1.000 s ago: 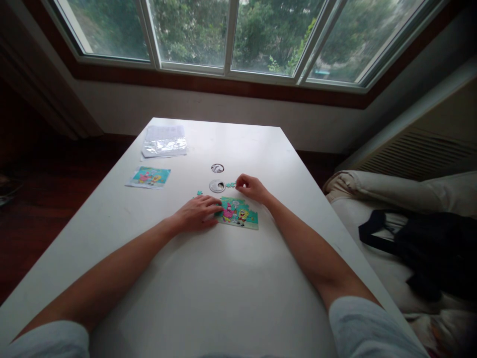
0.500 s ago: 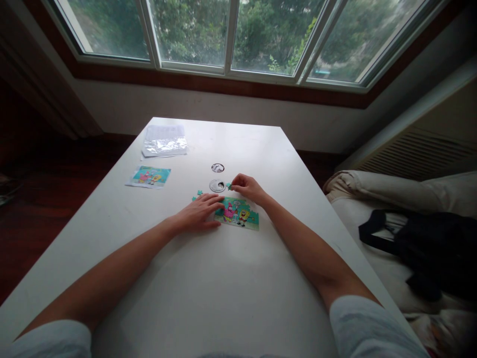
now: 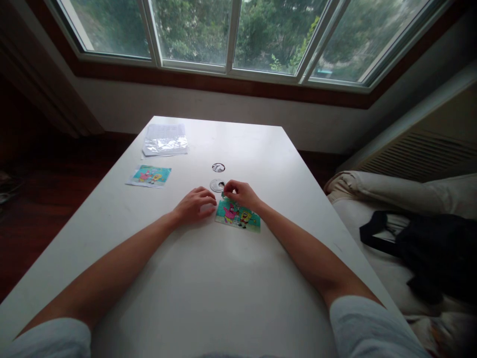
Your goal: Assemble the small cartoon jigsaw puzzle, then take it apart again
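A partly assembled jigsaw puzzle (image 3: 233,216) with pink and yellow cartoon figures on teal lies flat on the white table. My right hand (image 3: 240,193) is over its far edge, thumb and forefinger pinching a small green puzzle piece (image 3: 223,194) at the far left corner. Just left of the puzzle, my left hand (image 3: 196,205) rests on the table with bent fingers and the thumb apart. Nothing shows in its grasp, though the area beneath it is hidden.
A picture sheet (image 3: 151,175) with the same cartoon lies to the left. Behind it are papers in a clear plastic sleeve (image 3: 166,140). Beyond my hands are a round hole (image 3: 218,167) in the table and a round disc (image 3: 216,185). A dark bag (image 3: 428,243) sits on the sofa at right.
My right hand has moved left with the puzzle piece, to the puzzle's far left corner. My left hand has drawn back left off the puzzle, and loose pieces beside it are no longer visible.
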Action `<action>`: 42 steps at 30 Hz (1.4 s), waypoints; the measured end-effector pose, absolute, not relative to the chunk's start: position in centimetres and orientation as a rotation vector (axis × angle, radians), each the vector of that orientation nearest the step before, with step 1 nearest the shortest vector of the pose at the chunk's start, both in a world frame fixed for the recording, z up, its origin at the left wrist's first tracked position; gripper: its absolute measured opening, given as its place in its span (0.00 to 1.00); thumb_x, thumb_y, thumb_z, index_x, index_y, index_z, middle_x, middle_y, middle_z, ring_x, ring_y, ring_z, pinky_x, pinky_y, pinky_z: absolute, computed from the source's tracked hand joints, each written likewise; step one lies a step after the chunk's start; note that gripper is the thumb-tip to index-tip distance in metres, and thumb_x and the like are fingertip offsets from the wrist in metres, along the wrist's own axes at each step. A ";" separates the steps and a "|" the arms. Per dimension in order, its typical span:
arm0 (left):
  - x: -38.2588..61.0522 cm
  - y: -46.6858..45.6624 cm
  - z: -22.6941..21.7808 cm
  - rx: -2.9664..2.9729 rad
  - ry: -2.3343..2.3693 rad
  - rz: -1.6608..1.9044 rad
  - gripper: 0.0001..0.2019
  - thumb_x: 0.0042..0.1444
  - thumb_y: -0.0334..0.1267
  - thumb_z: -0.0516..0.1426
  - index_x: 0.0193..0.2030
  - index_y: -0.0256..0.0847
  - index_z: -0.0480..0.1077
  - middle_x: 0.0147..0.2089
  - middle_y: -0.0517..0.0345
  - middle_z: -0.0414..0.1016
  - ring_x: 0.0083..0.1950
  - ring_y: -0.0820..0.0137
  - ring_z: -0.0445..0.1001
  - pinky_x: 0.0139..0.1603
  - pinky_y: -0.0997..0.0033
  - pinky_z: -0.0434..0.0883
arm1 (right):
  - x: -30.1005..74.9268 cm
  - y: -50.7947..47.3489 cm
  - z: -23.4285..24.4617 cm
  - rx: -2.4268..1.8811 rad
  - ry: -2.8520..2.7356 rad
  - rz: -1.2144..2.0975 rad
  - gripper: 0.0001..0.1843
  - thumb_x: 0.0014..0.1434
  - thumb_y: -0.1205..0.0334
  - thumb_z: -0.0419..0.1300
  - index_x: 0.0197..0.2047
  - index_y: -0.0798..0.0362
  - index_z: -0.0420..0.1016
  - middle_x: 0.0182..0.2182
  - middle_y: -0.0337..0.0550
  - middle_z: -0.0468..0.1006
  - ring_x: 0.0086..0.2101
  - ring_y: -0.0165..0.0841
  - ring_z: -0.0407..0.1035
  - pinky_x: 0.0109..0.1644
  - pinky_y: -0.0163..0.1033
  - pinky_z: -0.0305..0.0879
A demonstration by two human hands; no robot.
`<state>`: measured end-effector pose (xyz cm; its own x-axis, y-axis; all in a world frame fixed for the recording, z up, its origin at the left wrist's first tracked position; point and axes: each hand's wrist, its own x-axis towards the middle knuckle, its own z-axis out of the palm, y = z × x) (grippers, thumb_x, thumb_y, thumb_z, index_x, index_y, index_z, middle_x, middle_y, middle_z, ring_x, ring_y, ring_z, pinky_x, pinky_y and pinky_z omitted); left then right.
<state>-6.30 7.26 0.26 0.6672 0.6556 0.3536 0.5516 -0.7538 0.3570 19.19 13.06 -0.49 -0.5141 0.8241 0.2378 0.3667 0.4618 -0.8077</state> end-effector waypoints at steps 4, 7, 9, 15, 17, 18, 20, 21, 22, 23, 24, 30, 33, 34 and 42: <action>-6.2 7.1 0.3 2.697 0.909 0.669 0.10 0.63 0.40 0.59 0.50 0.47 0.77 0.54 0.54 0.78 0.57 0.61 0.71 0.61 0.56 0.69 | 18.8 12.6 -0.6 -0.976 -2.132 0.899 0.05 0.56 0.63 0.62 0.37 0.51 0.79 0.31 0.37 0.79 0.33 0.30 0.70 0.40 0.36 0.63; -6.1 7.0 0.5 2.716 0.878 0.635 0.12 0.63 0.40 0.59 0.52 0.48 0.76 0.57 0.55 0.78 0.59 0.60 0.70 0.63 0.56 0.68 | 18.7 12.4 -0.6 -1.007 -2.127 0.915 0.03 0.55 0.62 0.63 0.33 0.52 0.77 0.29 0.36 0.77 0.31 0.29 0.68 0.37 0.35 0.62; -6.1 7.0 0.6 2.722 0.865 0.621 0.12 0.63 0.40 0.59 0.53 0.48 0.76 0.57 0.55 0.78 0.60 0.60 0.70 0.63 0.56 0.68 | 18.7 12.3 -0.5 -1.018 -2.122 0.935 0.03 0.54 0.62 0.64 0.32 0.52 0.75 0.29 0.36 0.76 0.30 0.29 0.66 0.35 0.34 0.61; -6.0 6.9 0.7 2.736 0.862 0.579 0.12 0.63 0.39 0.59 0.52 0.47 0.76 0.57 0.55 0.78 0.60 0.60 0.70 0.64 0.57 0.67 | 18.8 12.3 -0.4 -0.985 -2.144 0.943 0.03 0.54 0.63 0.63 0.32 0.53 0.74 0.28 0.35 0.75 0.29 0.27 0.65 0.35 0.33 0.60; -6.0 6.9 0.7 2.739 0.863 0.580 0.11 0.64 0.40 0.59 0.52 0.46 0.76 0.57 0.55 0.78 0.60 0.60 0.70 0.63 0.57 0.68 | 18.9 12.3 -0.5 -0.986 -2.146 0.959 0.03 0.54 0.63 0.63 0.32 0.53 0.74 0.28 0.35 0.75 0.29 0.27 0.64 0.35 0.33 0.60; -6.0 6.9 0.8 2.740 0.863 0.580 0.11 0.64 0.40 0.58 0.51 0.46 0.76 0.57 0.55 0.78 0.60 0.60 0.70 0.63 0.57 0.68 | 18.9 12.3 -0.5 -0.986 -2.147 0.968 0.03 0.54 0.63 0.63 0.32 0.53 0.74 0.28 0.35 0.75 0.29 0.27 0.64 0.35 0.33 0.60; -6.0 6.8 0.8 2.743 0.864 0.577 0.11 0.64 0.41 0.58 0.51 0.46 0.76 0.57 0.54 0.78 0.59 0.60 0.70 0.63 0.57 0.68 | 18.9 12.4 -0.5 -0.984 -2.151 0.974 0.03 0.54 0.62 0.63 0.32 0.53 0.74 0.27 0.35 0.75 0.28 0.27 0.64 0.34 0.33 0.60; -6.0 6.8 0.9 2.744 0.864 0.575 0.11 0.64 0.41 0.58 0.51 0.46 0.76 0.57 0.54 0.78 0.59 0.60 0.70 0.63 0.57 0.68 | 18.9 12.4 -0.5 -0.984 -2.155 0.971 0.04 0.54 0.62 0.63 0.32 0.52 0.73 0.27 0.35 0.75 0.28 0.27 0.64 0.34 0.33 0.60; -6.0 6.9 0.9 2.745 0.863 0.574 0.11 0.64 0.41 0.58 0.51 0.46 0.76 0.57 0.54 0.78 0.59 0.60 0.70 0.63 0.57 0.68 | 18.9 12.4 -0.6 -0.983 -2.159 0.962 0.03 0.54 0.63 0.63 0.32 0.52 0.73 0.27 0.35 0.74 0.28 0.28 0.64 0.34 0.33 0.59; -6.0 6.9 0.9 2.746 0.864 0.574 0.11 0.64 0.40 0.58 0.51 0.46 0.76 0.56 0.54 0.78 0.59 0.60 0.70 0.63 0.57 0.68 | 18.8 12.4 -0.6 -0.982 -2.165 0.951 0.03 0.54 0.63 0.63 0.32 0.52 0.73 0.27 0.35 0.74 0.28 0.28 0.64 0.34 0.33 0.60; -6.0 6.9 0.8 2.747 0.865 0.574 0.11 0.64 0.40 0.59 0.51 0.46 0.76 0.56 0.54 0.78 0.59 0.60 0.70 0.63 0.57 0.68 | 18.8 12.4 -0.6 -0.979 -2.172 0.939 0.02 0.54 0.64 0.63 0.32 0.52 0.73 0.27 0.35 0.74 0.28 0.28 0.64 0.35 0.34 0.60; -6.0 6.9 0.6 2.752 0.870 0.575 0.11 0.64 0.40 0.59 0.52 0.47 0.75 0.57 0.54 0.77 0.59 0.60 0.70 0.63 0.56 0.68 | 18.7 12.5 -0.8 -0.944 -2.227 0.866 0.04 0.54 0.69 0.61 0.34 0.53 0.75 0.28 0.35 0.73 0.30 0.28 0.65 0.37 0.34 0.60; -6.0 7.0 0.6 2.752 0.870 0.581 0.12 0.63 0.40 0.59 0.53 0.47 0.75 0.58 0.54 0.76 0.60 0.60 0.70 0.63 0.55 0.68 | 18.7 12.5 -0.9 -0.939 -2.248 0.823 0.04 0.54 0.70 0.61 0.35 0.53 0.75 0.29 0.36 0.73 0.31 0.29 0.65 0.38 0.34 0.60; -6.0 7.0 0.6 2.753 0.868 0.581 0.13 0.63 0.40 0.59 0.53 0.47 0.75 0.58 0.53 0.76 0.60 0.60 0.69 0.63 0.55 0.68 | 18.7 12.5 -0.9 -0.939 -2.252 0.812 0.05 0.54 0.70 0.61 0.35 0.53 0.75 0.29 0.36 0.73 0.32 0.29 0.65 0.38 0.34 0.59; -6.0 6.9 0.7 2.753 0.877 0.580 0.14 0.63 0.40 0.59 0.54 0.48 0.75 0.58 0.53 0.76 0.61 0.59 0.70 0.64 0.55 0.68 | 18.7 12.5 -0.9 -0.902 -2.352 0.626 0.03 0.56 0.69 0.62 0.34 0.52 0.75 0.31 0.40 0.73 0.37 0.34 0.64 0.45 0.38 0.59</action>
